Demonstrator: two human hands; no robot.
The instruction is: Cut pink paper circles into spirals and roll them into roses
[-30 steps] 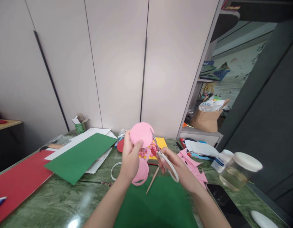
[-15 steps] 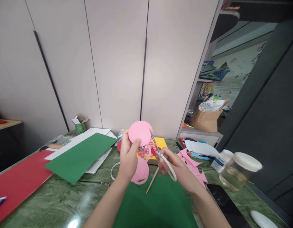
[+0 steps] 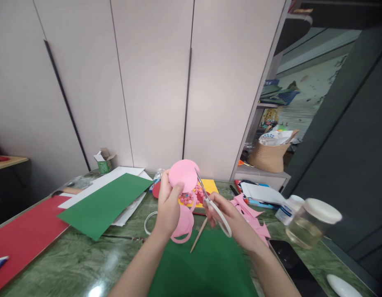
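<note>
A round pink paper disc [image 3: 183, 175] is pinched at its lower left by my left hand [image 3: 168, 202], thumb in front. White-handled scissors [image 3: 221, 216] are in my right hand [image 3: 223, 210], their blades at the disc's right edge. From the disc a curled pink strip hangs down. Under my hands lie more round pink paper pieces [image 3: 183, 222], a pointed wooden stick [image 3: 199, 235] and a green sheet [image 3: 206, 264]. Small pink balls [image 3: 186, 199] rest on yellow paper [image 3: 211, 185] behind.
Pink paper scraps [image 3: 249, 212] lie right of my right hand, near a phone [image 3: 294, 266], a lidded jar [image 3: 311, 222] and a white bottle [image 3: 290, 209]. At left are a green sheet [image 3: 107, 202], a red sheet [image 3: 33, 235] and a tape roll [image 3: 149, 222].
The pink disc has shifted slightly down and right with my left hand. The hanging strip has moved a little; the scissors stay at the disc's right edge.
</note>
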